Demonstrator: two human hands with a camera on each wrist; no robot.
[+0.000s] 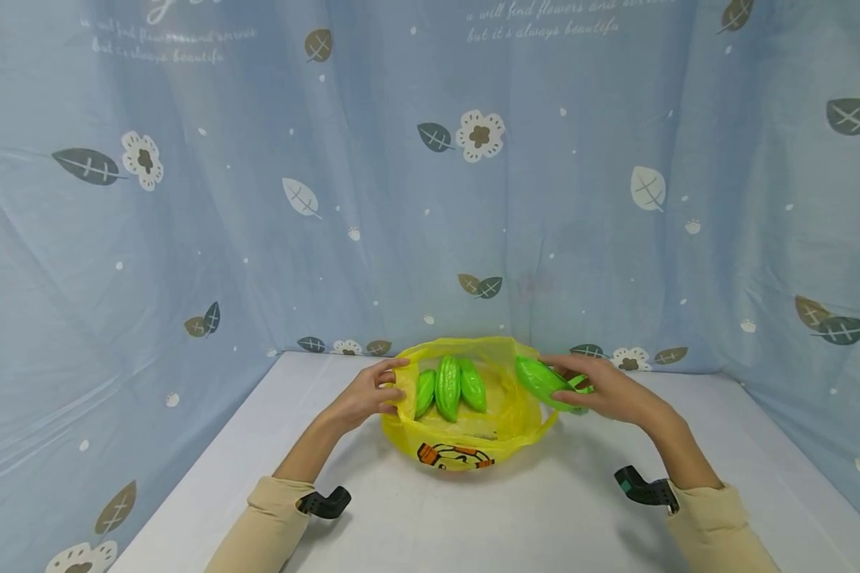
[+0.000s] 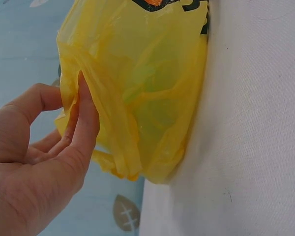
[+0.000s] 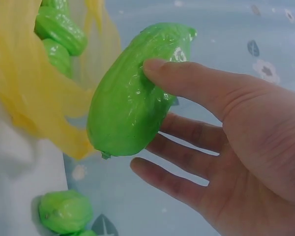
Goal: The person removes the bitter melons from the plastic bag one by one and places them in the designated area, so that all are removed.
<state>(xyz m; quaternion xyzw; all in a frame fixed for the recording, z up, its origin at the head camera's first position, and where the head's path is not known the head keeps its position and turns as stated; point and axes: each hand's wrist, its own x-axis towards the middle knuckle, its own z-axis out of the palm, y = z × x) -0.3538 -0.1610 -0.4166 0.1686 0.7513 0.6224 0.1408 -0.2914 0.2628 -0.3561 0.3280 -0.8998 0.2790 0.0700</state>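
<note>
Beige sleeves [image 1: 265, 517] with black wrist mounts [image 1: 324, 503] come in on the near side of the yellow bag [image 1: 466, 454]. Left hand [image 1: 361, 398] pinches the bag's left rim between thumb and fingers. Right hand [image 1: 605, 386] holds one green gourd [image 3: 130, 98], thumb on top and fingers spread apart beneath, at the bag's right rim. Inside the bag lie three gourds [image 1: 447, 390] side by side; to its right, more loose gourds [image 3: 64, 211] rest on the white table [image 1: 430, 525]. On the bag's near side is an orange-and-black print [image 1: 455, 457], its details too small to make out. Beyond and above the bag, white lettering [image 1: 545, 30] on the blue curtain [image 1: 566, 207] reads "but it's always beautifu".
</note>
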